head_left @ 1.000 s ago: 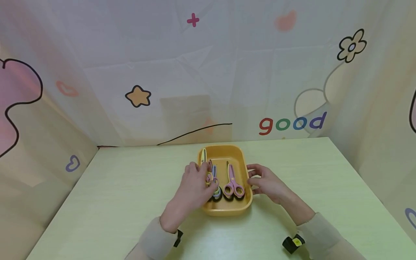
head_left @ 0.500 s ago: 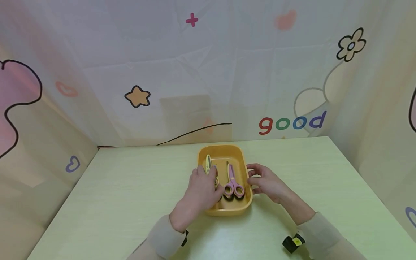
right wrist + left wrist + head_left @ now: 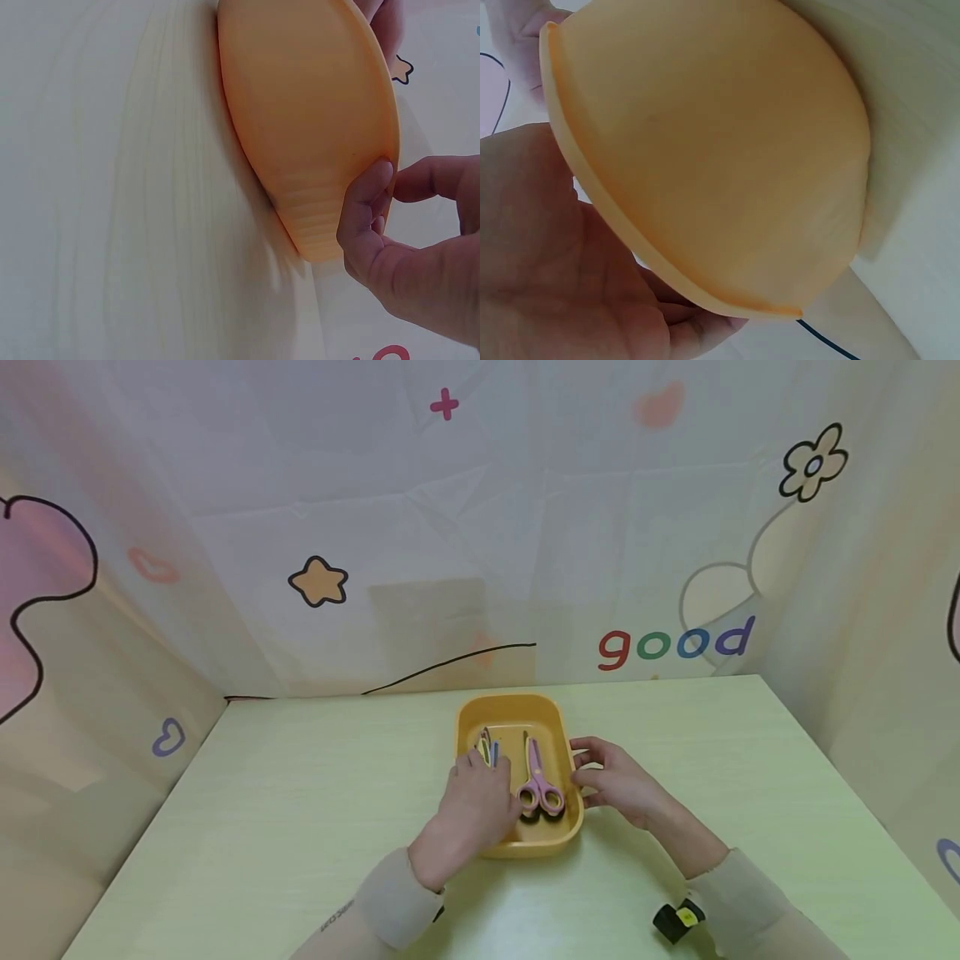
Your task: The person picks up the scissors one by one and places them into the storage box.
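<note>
A yellow-orange tray lies on the table with several pairs of scissors inside. My left hand is over its left side, palm down, with fingers curled around yellow-handled scissors. Only blades show past the knuckles, yellow and blue ones close together; the handles are hidden under the hand. Pink-and-yellow scissors lie to the right, handles toward me, with black handles below them. At the tray's right rim, my right hand pinches the edge. In the left wrist view the tray's outer wall hides the left fingertips.
The pale green table extends around the tray on both sides. Behind it hangs a printed cloth with a star, a flower and the word good. A black wrist strap piece is at the right cuff.
My left hand has moved to the right and slightly toward me within the tray, bringing the yellow scissors down beside the other blades. The right hand has stayed at the rim.
</note>
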`<action>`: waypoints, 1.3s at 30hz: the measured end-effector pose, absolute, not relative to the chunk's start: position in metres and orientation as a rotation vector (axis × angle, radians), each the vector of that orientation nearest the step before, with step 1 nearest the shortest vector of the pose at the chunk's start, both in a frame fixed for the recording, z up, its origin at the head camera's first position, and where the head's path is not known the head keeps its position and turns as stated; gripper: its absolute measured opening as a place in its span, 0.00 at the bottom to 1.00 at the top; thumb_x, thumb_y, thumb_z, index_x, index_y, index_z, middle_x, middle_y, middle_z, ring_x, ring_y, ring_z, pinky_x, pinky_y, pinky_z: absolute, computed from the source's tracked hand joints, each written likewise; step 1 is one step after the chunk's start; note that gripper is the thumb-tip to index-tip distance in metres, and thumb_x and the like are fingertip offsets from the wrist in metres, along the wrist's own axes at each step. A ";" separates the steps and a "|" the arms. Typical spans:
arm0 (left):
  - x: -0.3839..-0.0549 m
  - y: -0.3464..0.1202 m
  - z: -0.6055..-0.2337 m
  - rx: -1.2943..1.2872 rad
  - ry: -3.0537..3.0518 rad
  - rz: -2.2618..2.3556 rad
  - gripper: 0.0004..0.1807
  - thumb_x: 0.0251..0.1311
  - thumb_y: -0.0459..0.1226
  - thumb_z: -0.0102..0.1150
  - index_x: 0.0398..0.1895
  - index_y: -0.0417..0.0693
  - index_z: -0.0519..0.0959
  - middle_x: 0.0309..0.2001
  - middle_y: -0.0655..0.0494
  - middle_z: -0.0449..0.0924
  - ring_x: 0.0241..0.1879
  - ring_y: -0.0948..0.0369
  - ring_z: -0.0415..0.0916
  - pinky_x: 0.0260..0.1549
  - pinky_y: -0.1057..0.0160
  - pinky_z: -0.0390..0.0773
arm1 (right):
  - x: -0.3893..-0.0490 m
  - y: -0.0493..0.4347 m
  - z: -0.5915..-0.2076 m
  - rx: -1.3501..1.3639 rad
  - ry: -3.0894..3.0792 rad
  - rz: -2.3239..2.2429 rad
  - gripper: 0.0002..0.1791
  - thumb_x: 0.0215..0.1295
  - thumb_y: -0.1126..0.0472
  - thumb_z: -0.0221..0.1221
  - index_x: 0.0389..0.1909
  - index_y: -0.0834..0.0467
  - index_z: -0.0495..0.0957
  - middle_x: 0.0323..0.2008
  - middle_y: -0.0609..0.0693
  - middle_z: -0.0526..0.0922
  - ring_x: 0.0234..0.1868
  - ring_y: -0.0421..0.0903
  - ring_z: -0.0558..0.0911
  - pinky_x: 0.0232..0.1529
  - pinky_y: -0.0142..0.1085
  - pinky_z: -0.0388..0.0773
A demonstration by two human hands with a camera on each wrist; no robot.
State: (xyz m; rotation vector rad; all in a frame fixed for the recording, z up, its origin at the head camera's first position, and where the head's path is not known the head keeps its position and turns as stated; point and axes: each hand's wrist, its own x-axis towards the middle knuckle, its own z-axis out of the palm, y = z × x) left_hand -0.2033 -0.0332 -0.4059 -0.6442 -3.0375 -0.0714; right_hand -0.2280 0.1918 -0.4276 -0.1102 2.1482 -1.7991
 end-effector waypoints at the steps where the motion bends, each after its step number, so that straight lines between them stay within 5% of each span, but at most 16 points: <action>1: -0.203 -0.033 -0.406 -0.648 -3.030 -0.042 0.22 0.69 0.46 0.56 0.56 0.38 0.76 0.43 0.33 0.75 0.46 0.43 0.75 0.49 0.48 0.79 | -0.228 0.192 -0.427 -0.110 2.150 -1.797 0.32 0.70 0.71 0.55 0.73 0.71 0.58 0.55 0.66 0.67 0.46 0.55 0.77 0.40 0.42 0.87; 7: -0.203 -0.034 -0.405 -0.663 -2.975 0.029 0.18 0.69 0.45 0.57 0.50 0.39 0.78 0.39 0.37 0.75 0.39 0.47 0.75 0.40 0.52 0.81 | -0.229 0.192 -0.428 -0.099 2.159 -1.785 0.33 0.70 0.70 0.56 0.73 0.70 0.58 0.55 0.65 0.67 0.47 0.55 0.77 0.40 0.42 0.87; 16: -0.202 -0.041 -0.407 -0.728 -2.940 -0.076 0.22 0.70 0.48 0.60 0.55 0.40 0.78 0.45 0.40 0.76 0.44 0.48 0.75 0.40 0.53 0.81 | -0.228 0.194 -0.428 -0.108 2.151 -1.799 0.32 0.70 0.70 0.56 0.73 0.70 0.59 0.54 0.65 0.67 0.46 0.54 0.77 0.39 0.41 0.86; 27: -0.204 -0.064 -0.409 -0.805 -2.690 -0.504 0.09 0.67 0.41 0.66 0.41 0.46 0.80 0.35 0.53 0.74 0.32 0.56 0.69 0.33 0.56 0.73 | -0.226 0.200 -0.427 -0.134 2.165 -1.776 0.32 0.72 0.70 0.56 0.73 0.71 0.58 0.54 0.66 0.68 0.46 0.55 0.78 0.41 0.41 0.86; 34: -0.211 -0.080 -0.406 -0.742 -2.586 -0.753 0.07 0.64 0.37 0.69 0.39 0.44 0.81 0.35 0.50 0.78 0.28 0.57 0.69 0.30 0.58 0.72 | -0.226 0.210 -0.427 -0.240 2.239 -1.668 0.32 0.74 0.65 0.58 0.73 0.70 0.59 0.53 0.64 0.72 0.45 0.53 0.81 0.45 0.43 0.86; 39: -0.218 -0.097 -0.411 -0.629 -2.622 -0.882 0.07 0.65 0.37 0.67 0.41 0.45 0.81 0.40 0.47 0.80 0.35 0.52 0.76 0.34 0.55 0.76 | -0.225 0.229 -0.429 -0.371 2.340 -1.517 0.29 0.75 0.59 0.60 0.69 0.68 0.66 0.47 0.59 0.77 0.42 0.54 0.81 0.42 0.42 0.85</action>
